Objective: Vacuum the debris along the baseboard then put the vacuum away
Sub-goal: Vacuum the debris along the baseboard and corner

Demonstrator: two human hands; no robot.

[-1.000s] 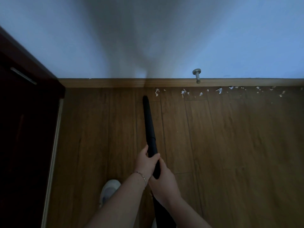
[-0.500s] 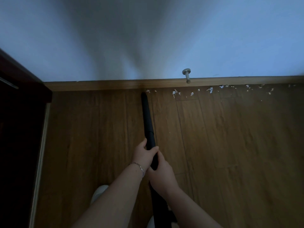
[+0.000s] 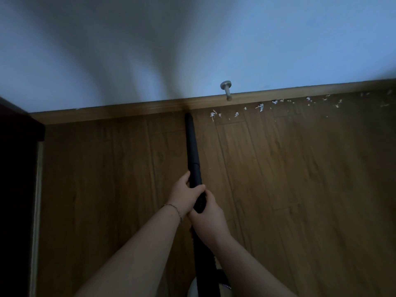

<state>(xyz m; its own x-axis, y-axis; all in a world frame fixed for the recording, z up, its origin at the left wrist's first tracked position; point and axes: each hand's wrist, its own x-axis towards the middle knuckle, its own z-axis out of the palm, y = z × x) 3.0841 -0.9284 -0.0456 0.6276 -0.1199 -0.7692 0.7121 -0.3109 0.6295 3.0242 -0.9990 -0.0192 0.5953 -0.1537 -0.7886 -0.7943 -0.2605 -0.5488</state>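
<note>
You have both hands wrapped around the black vacuum tube [image 3: 194,153]: your left hand [image 3: 183,195], with a thin bracelet [image 3: 174,209] at the wrist, grips it higher up, and your right hand [image 3: 209,215] clenches it just below, the two touching. The tube's tip sits on the wooden floor [image 3: 300,189] right against the baseboard [image 3: 128,109]. White debris [image 3: 260,107] is scattered along the baseboard to the right of the tip, past the metal doorstop [image 3: 227,88]. A dark cabinet [image 3: 15,189] stands at the floor's left edge.
</note>
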